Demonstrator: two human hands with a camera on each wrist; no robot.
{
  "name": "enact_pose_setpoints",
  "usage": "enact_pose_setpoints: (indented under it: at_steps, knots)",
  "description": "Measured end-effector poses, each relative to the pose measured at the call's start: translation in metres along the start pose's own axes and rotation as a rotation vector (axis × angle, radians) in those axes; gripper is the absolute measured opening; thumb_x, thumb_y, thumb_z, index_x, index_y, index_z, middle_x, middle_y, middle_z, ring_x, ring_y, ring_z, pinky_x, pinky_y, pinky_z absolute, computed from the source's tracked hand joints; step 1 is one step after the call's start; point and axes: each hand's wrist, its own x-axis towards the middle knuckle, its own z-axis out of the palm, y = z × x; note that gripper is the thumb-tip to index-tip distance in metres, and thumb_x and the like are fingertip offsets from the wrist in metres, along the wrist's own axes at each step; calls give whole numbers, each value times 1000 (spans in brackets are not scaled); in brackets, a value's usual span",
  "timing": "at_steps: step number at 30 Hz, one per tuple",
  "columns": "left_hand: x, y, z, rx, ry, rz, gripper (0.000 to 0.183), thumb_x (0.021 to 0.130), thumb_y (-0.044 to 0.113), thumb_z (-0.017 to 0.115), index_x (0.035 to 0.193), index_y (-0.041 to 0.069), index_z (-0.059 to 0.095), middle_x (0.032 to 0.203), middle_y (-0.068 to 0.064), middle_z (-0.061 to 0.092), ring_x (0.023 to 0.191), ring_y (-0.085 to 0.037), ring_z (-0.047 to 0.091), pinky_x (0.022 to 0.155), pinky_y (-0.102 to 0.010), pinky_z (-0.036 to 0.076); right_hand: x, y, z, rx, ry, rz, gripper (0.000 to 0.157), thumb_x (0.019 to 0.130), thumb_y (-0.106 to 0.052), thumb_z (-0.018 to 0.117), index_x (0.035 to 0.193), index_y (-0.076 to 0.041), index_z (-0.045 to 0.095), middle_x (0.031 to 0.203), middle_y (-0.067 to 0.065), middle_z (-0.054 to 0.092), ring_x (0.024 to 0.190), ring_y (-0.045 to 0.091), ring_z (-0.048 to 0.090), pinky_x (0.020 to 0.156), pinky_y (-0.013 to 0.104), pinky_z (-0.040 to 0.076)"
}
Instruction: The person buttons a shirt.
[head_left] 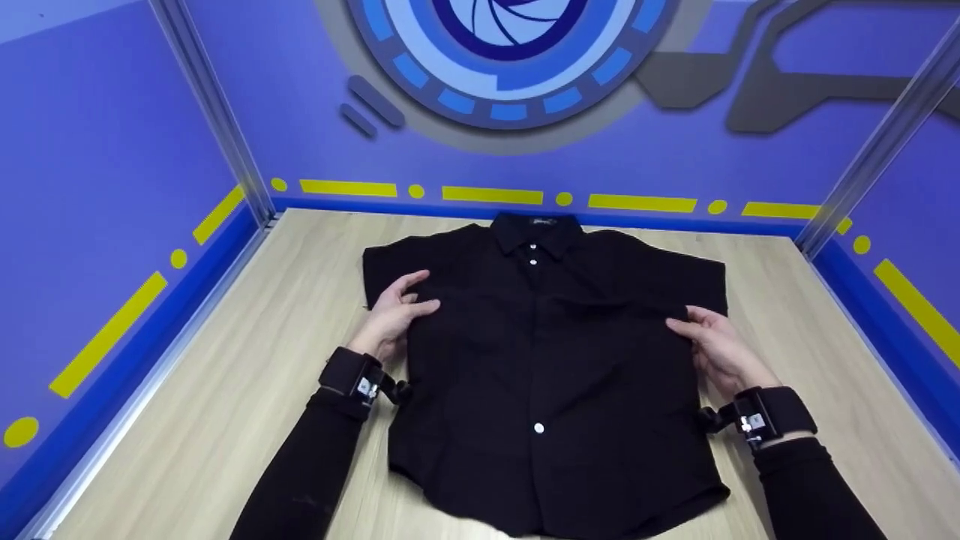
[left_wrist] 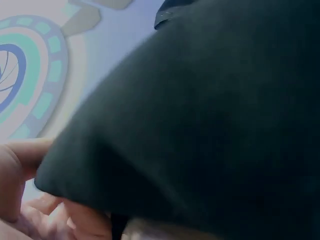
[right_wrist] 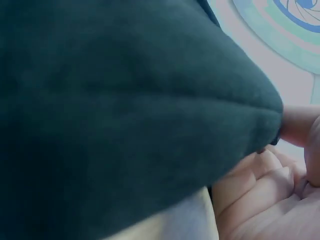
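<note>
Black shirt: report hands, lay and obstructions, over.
Left hand and right hand pinching opposite sides of the black shirt. Shirt spread front up, collar toward the far wall. Nothing visibly blocking either hand.

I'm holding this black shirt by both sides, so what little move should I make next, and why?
I'd probably draw your hands gently apart: your left hand and right hand hold opposite sides of the black shirt, and creases show across its front, so a light pull might flatten them.

Booth-like workspace: printed blue walls (head_left: pixel 285 127)
</note>
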Motion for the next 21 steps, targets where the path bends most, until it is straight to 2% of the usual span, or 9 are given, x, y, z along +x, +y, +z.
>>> enact_pose_setpoints:
  at_steps: [2, 5, 9, 12, 14, 17, 19, 21]
  knots:
    - [0, -1, -1, 56, 0, 19, 61, 79, -3, 73, 135, 13, 55, 129, -15, 56, 107, -24, 58, 82, -26, 53, 0, 1, -1, -14, 4, 14, 32, 96, -8, 59, 123, -1, 46, 98, 2, 73, 84, 18, 71, 70, 34, 60]
    - [0, -2, -1, 148, -22, 10, 60, 75, -6, 74, 131, 8, 58, 132, -11, 55, 109, -22, 56, 85, -22, 49, -1, 3, -2, -86, 4, 99, 31, 95, -13, 61, 122, -5, 49, 97, 2, 74, 85, 20, 72, 73, 37, 60]
    - [-1, -2, -1, 191, -56, -19, 55, 83, 7, 74, 134, 10, 56, 138, -6, 52, 113, -20, 53, 92, -26, 46, -2, 3, -1, -187, -2, 174, 32, 94, -22, 64, 119, -6, 53, 96, 5, 74, 85, 23, 72, 74, 40, 60]
    - [0, 0, -1, 140, -37, 1, 46, 90, 16, 69, 134, 13, 56, 139, -7, 53, 112, -17, 56, 94, -27, 47, -2, 2, -1, -178, 2, 132, 34, 94, -20, 63, 122, -3, 53, 99, 6, 74, 87, 22, 72, 75, 39, 60]
    - [1, 1, -2, 80, -21, 29, 44, 91, 13, 66, 134, 15, 57, 138, -11, 54, 107, -16, 60, 89, -26, 50, -1, 1, -1, -134, 15, 81, 35, 95, -17, 63, 124, -1, 52, 101, 5, 73, 89, 20, 72, 75, 36, 60]
    - [0, 4, -3, -8, -53, 39, 58, 87, -2, 66, 138, 22, 52, 139, -15, 53, 89, -19, 64, 66, -24, 52, -1, 0, -2, -74, 44, 39, 33, 95, -18, 62, 123, -3, 53, 102, 4, 73, 90, 18, 71, 76, 35, 60]
    - [-1, 4, -3, -14, -101, 12, 72, 84, -8, 66, 143, 27, 46, 146, -11, 46, 94, -15, 62, 63, -21, 52, -1, 0, -3, -84, 57, 60, 30, 95, -20, 63, 119, -5, 54, 99, 3, 73, 89, 18, 71, 76, 35, 60]
    - [-2, 3, -3, 38, -129, -19, 80, 82, -8, 68, 147, 29, 40, 151, -7, 40, 102, -10, 57, 66, -18, 50, -2, 0, -2, -124, 63, 104, 29, 94, -23, 64, 116, -7, 54, 97, 2, 73, 88, 18, 72, 77, 35, 59]
